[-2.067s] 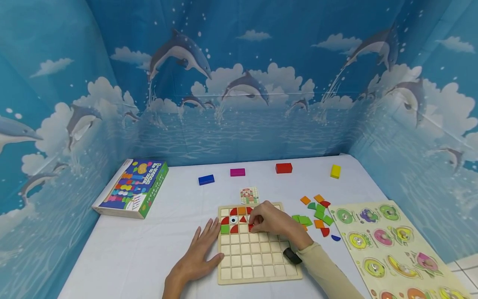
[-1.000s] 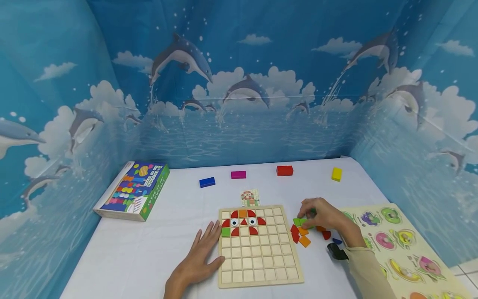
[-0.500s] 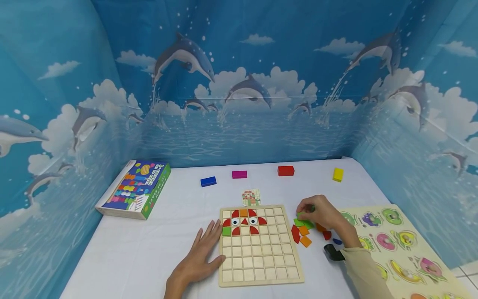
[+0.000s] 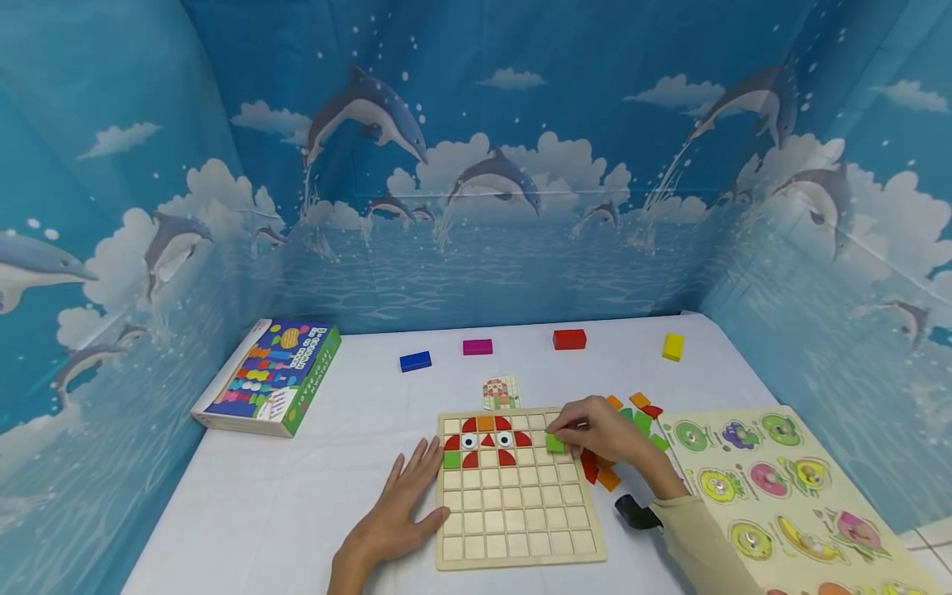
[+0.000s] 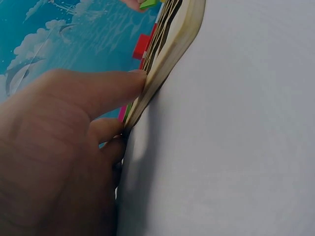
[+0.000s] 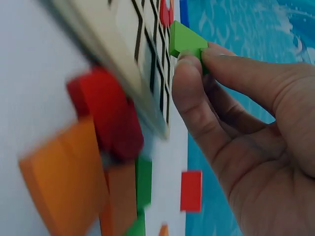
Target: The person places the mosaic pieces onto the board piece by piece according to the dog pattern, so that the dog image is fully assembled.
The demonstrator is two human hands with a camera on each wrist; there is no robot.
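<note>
"What does your right hand (image 4: 598,430) have now?"

"It is gripping one green square (image 4: 555,443), pinched between the thumb and the fingers. The square is over the upper right part of the wooden board (image 4: 513,521); whether it touches the wood, I cannot tell."

"And half a second ago, where was this hand?"

"It was beside the board, over the loose pieces (image 4: 608,480). Since then it has moved to the left. So some pieces which it was hiding are now in sight, near the fruit puzzle (image 4: 751,508): an orange piece (image 4: 640,400), a red piece (image 4: 652,411) and some green pieces (image 4: 642,421)."

"Did your left hand (image 4: 405,512) move also?"

"No, it stays at the left edge of the board. The fingers are straight, and the thumb touches the frame."

"Is the pattern on the board different?"

"Compared with half a second ago, it is the same: two round eyes (image 4: 468,441), several red shapes (image 4: 524,439), one orange tile (image 4: 486,423) at the top and one green tile (image 4: 451,459) at the left. About two seconds ago my right hand was over this pattern, and only one eye was visible."

"And the small card (image 4: 501,392)?"

"It lies on the bench (image 4: 357,397), just beyond the far edge of the board."
</note>
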